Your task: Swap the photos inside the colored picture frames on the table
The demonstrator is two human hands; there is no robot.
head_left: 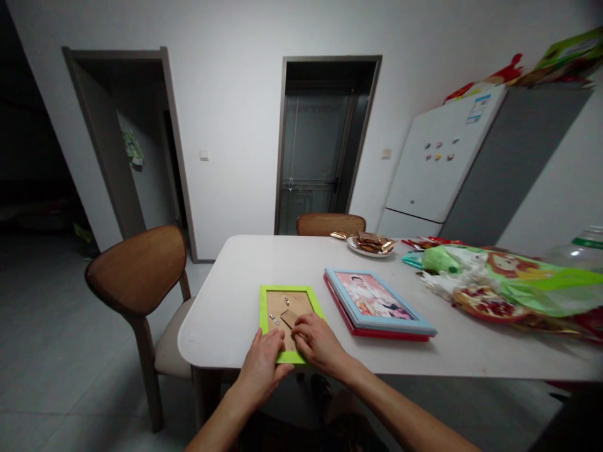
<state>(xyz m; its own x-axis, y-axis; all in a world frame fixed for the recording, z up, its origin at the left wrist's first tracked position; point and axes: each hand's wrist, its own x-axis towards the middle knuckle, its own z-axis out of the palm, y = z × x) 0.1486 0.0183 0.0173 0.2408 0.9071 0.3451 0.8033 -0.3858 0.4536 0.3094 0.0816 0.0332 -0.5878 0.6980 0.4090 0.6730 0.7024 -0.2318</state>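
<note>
A lime green frame (264, 307) with a brown backing board (277, 300) lies at the table's front edge. Small metal pieces (274, 319) rest on the board, and a small brown flap (288, 317) stands out from it. My left hand (264, 364) is at the frame's lower left corner, its fingers closed over the edge and the thumb apart at the near side. My right hand (318, 342) bends over the lower right of the board, fingers pinched beside the flap; what they hold is hidden.
Stacked blue and red picture frames (377, 298) lie right of the green one. Behind them is a plate (370, 253) of gold packets. Bags (532, 276) and a cut fruit (492, 306) cover the right side. A wooden chair (141, 270) stands left.
</note>
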